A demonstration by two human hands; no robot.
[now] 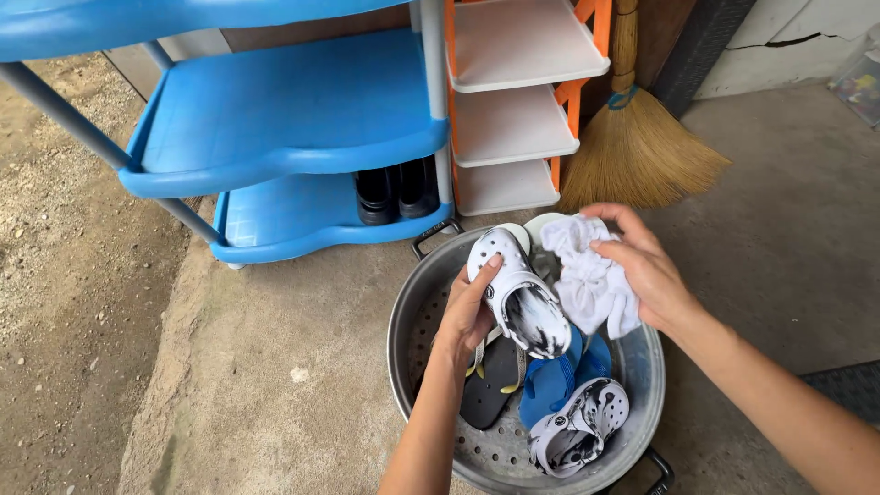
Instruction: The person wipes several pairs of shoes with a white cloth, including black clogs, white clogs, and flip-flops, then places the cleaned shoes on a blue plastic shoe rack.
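Observation:
My left hand (467, 312) grips a white and black marbled clog (521, 295) by its side and holds it over a round metal basin (417, 312). Right beside the clog, my right hand (646, 270) is bunched around a white cloth (587, 280). Inside the basin lie a second marbled clog (576, 426), blue flip-flops (555, 378) and a black flip-flop (490, 380). A white shoe (541, 229) shows partly behind the cloth.
A blue plastic shoe rack (284, 128) stands at the back left with a pair of black shoes (396, 191) on its bottom shelf. An orange and white rack (518, 101) stands next to it. A straw broom (637, 137) leans at the back. The floor is concrete, with dirt at the left.

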